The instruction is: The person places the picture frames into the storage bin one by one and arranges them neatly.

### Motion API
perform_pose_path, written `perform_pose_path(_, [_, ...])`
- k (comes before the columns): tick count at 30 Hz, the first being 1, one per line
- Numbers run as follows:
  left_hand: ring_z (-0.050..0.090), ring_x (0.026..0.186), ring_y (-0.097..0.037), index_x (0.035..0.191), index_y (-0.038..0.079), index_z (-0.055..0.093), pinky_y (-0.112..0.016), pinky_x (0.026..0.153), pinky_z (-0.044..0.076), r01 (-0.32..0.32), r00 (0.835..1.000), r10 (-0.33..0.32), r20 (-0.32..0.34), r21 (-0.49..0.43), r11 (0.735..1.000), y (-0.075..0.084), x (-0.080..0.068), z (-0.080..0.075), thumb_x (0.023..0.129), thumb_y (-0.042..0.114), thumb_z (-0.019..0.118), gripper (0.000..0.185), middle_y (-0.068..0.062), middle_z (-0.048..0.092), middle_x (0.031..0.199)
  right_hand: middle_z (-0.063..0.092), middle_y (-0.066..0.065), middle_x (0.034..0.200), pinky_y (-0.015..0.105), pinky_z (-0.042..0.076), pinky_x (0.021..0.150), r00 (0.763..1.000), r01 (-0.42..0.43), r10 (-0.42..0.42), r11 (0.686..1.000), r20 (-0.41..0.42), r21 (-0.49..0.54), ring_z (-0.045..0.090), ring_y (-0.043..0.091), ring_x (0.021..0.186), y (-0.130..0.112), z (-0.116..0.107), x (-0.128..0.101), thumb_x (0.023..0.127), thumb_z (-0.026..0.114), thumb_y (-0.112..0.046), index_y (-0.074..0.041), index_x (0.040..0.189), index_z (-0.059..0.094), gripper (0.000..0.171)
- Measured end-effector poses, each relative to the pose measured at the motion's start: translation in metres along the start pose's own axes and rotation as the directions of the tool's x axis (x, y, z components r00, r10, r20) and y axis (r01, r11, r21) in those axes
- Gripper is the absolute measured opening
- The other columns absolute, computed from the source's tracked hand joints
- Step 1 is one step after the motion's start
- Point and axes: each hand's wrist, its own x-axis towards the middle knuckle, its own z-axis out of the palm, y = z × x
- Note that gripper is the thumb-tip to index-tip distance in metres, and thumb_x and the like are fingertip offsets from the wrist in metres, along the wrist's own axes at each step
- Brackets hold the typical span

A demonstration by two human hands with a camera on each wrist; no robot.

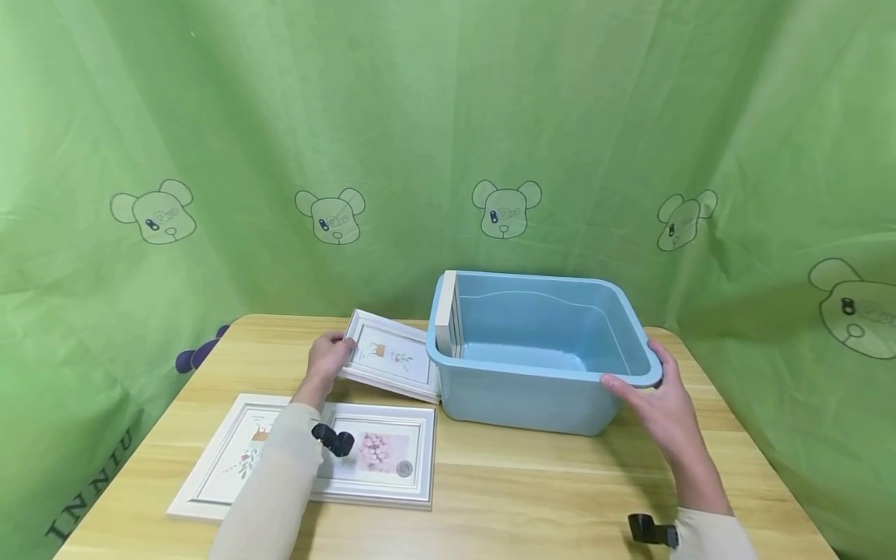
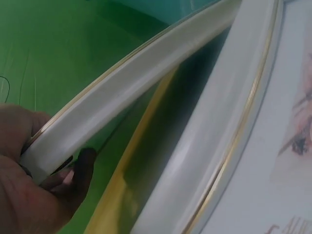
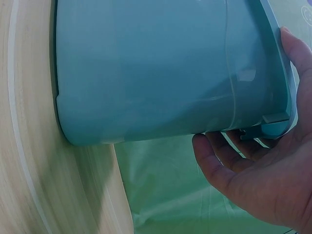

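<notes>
- Head view: the left hand (image 1: 327, 359) grips the left edge of a small white picture frame (image 1: 392, 356), fingers curled round the moulding. The frame is tilted, its left side raised off the worktop (image 1: 560, 482) and its right edge low, just beside the left wall of the blue plastic tub (image 1: 518, 397).
- Left wrist view: the fingers (image 2: 80, 168) curl under the corner of the small white picture frame (image 2: 122, 92) while the thumb side lies over the top; a thin gold line runs along the moulding.
- Head view: the right hand (image 1: 661, 412) holds the near right corner of the tub, thumb lying over the rim and fingers under the lip. The tub stands on the worktop, directly left of this hand.
- Right wrist view: the fingers of the right hand (image 3: 253, 170) are curled beneath the rim of the blue plastic tub (image 3: 156, 73); the thumb rests on the rim's outer edge.
- Head view: a further white frame (image 1: 448, 315) stands on edge inside the tub against its left wall, well apart from the right hand.
- Head view: two larger white frames lie flat near the left forearm: one with a pink flower print (image 1: 392, 455), and one (image 1: 224, 467) to its left, partly covered by the sleeve (image 1: 280, 482).
- Head view: a green cloth printed with bear heads (image 1: 448, 140) hangs behind the worktop.
</notes>
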Motion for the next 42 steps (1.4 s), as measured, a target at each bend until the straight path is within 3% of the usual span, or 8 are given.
perform_pose_path(9, [0.047,0.107,-0.027,0.122,0.003,0.048,-0.04,0.096,0.04,0.009,1.0,-0.008,0.021,-0.083,0.997,0.007,-0.002,0.001,0.081,0.016,0.052,0.044,-0.014,0.052,0.118,0.014,0.017,0.148,0.066,0.023,0.097,1.0,0.006,-0.006,1.0,0.0,0.009,0.023,0.043,0.128,0.0,0.0,0.0,0.075,0.066,-0.044,-0.037,0.141,-0.005,0.097])
perform_pose_path(15, [0.044,0.111,-0.028,0.126,0.001,0.041,-0.043,0.1,0.035,0.031,0.996,-0.021,0.082,-0.123,0.992,0.005,-0.001,0.0,0.082,0.013,0.048,0.047,-0.015,0.047,0.122,0.015,0.018,0.147,0.065,0.024,0.097,1.0,0.017,-0.017,1.0,0.0,0.013,0.024,0.043,0.128,-0.002,0.0,0.0,0.075,0.066,-0.043,-0.036,0.141,-0.005,0.097])
perform_pose_path(22, [0.045,0.102,-0.026,0.127,-0.001,0.034,-0.036,0.09,0.043,0.047,0.987,-0.016,0.158,-0.191,0.98,-0.001,-0.001,-0.003,0.083,0.012,0.046,0.047,-0.016,0.042,0.12,0.015,0.018,0.147,0.066,0.024,0.097,1.0,0.018,-0.018,1.0,-0.001,0.013,0.024,0.043,0.128,-0.001,0.001,0.0,0.075,0.066,-0.043,-0.035,0.142,-0.004,0.097])
perform_pose_path(25, [0.043,0.105,-0.026,0.127,0.001,0.033,-0.038,0.094,0.04,0.054,0.985,-0.021,0.17,-0.193,0.98,-0.002,-0.002,-0.005,0.083,0.014,0.047,0.048,-0.015,0.04,0.122,0.015,0.018,0.147,0.066,0.023,0.097,1.0,0.016,-0.016,1.0,-0.001,0.011,0.023,0.044,0.128,0.0,0.001,0.0,0.075,0.066,-0.043,-0.035,0.142,-0.005,0.097])
perform_pose_path(32, [0.038,0.117,-0.03,0.124,0.006,0.038,-0.049,0.105,0.027,0.027,0.993,-0.015,0.118,-0.101,0.995,0.003,-0.01,-0.009,0.083,0.022,0.05,0.046,-0.012,0.042,0.124,0.014,0.018,0.148,0.066,0.022,0.097,1.0,0.014,-0.014,1.0,0.001,0.015,0.022,0.044,0.129,0.001,0.0,0.0,0.076,0.066,-0.043,-0.037,0.141,-0.006,0.097])
perform_pose_path(42, [0.047,0.108,-0.027,0.12,0.006,0.043,-0.042,0.097,0.038,-0.034,0.997,0.038,0.062,-0.07,0.997,0.031,-0.025,-0.012,0.081,0.024,0.054,0.045,-0.011,0.05,0.116,0.013,0.017,0.148,0.066,0.022,0.098,1.0,0.008,-0.008,1.0,0.003,0.013,0.021,0.044,0.129,0.0,0.0,0.0,0.075,0.066,-0.044,-0.036,0.141,-0.006,0.098])
